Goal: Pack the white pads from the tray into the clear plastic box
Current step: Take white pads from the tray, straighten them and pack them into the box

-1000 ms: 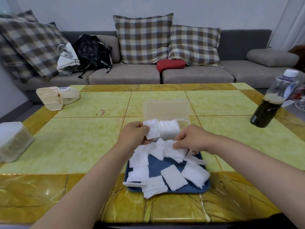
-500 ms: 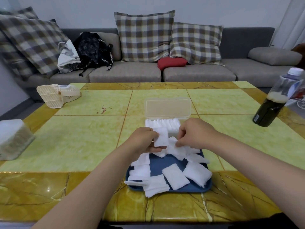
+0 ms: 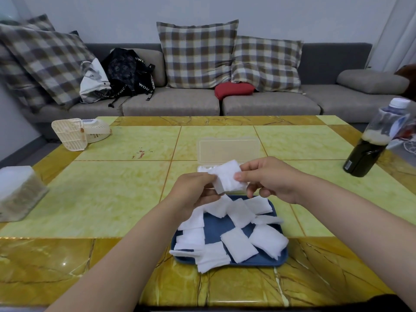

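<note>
A small stack of white pads (image 3: 227,177) hangs above the table between both hands. My left hand (image 3: 191,194) pinches its left edge and my right hand (image 3: 270,179) grips its right side. Just behind the hands stands the clear plastic box (image 3: 227,152) with its lid raised; the hands and the held pads hide most of its inside, and only a strip of pads shows at its left end. Below the hands lies a blue tray (image 3: 258,262) with several loose white pads (image 3: 238,244) scattered over it, some hanging over its left rim.
A dark bottle (image 3: 371,152) stands at the right side of the yellow-green table. A cream folding fan (image 3: 76,134) lies at the far left and a tissue box (image 3: 18,194) at the left edge. A grey sofa with checked cushions and bags runs behind the table.
Both hands have risen from the tray. The right hand has come off the pile with pads and joined the left, so both now hold one stack in front of the box.
</note>
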